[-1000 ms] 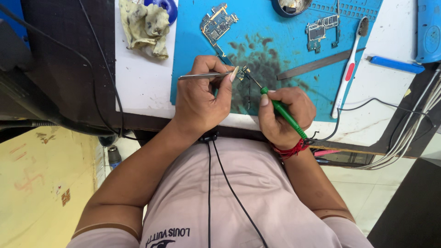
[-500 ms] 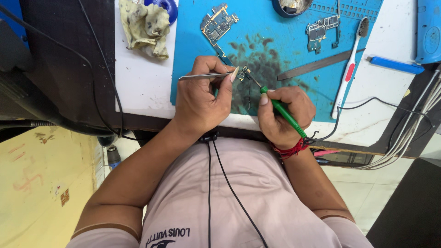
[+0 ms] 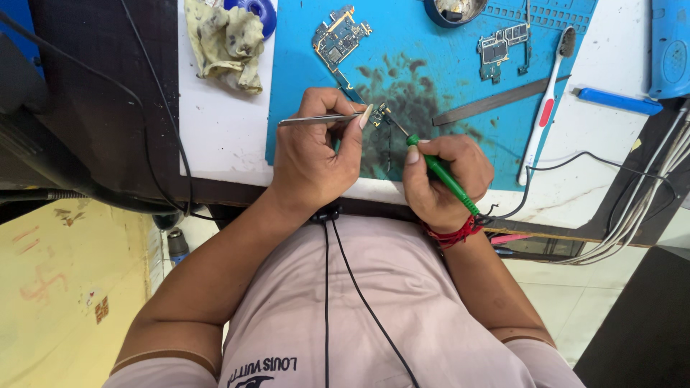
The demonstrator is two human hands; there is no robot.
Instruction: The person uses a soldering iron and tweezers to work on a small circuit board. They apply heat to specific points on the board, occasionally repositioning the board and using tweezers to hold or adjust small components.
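Pinching a pair of metal tweezers (image 3: 320, 119), the left hand (image 3: 316, 162) has its fingers (image 3: 353, 136) pressed together around the shaft; the tips meet a small circuit piece (image 3: 379, 115) lying on the blue work mat (image 3: 431, 79), at the edge of a dark stained patch. Right hand (image 3: 445, 179): fingers closed on a green-handled soldering iron (image 3: 438, 172), its tip touching the same circuit piece; red thread band at the wrist. Mat, further items: two bare circuit boards (image 3: 339, 37) (image 3: 501, 50), a flat metal ruler (image 3: 496, 100). White counter (image 3: 223, 129): crumpled yellowish cloth (image 3: 226, 43), white toothbrush with red grip (image 3: 545, 108) lying half on the mat, blue pen-shaped tool (image 3: 618, 100), bundle of pale cables (image 3: 640, 223) at the right edge.
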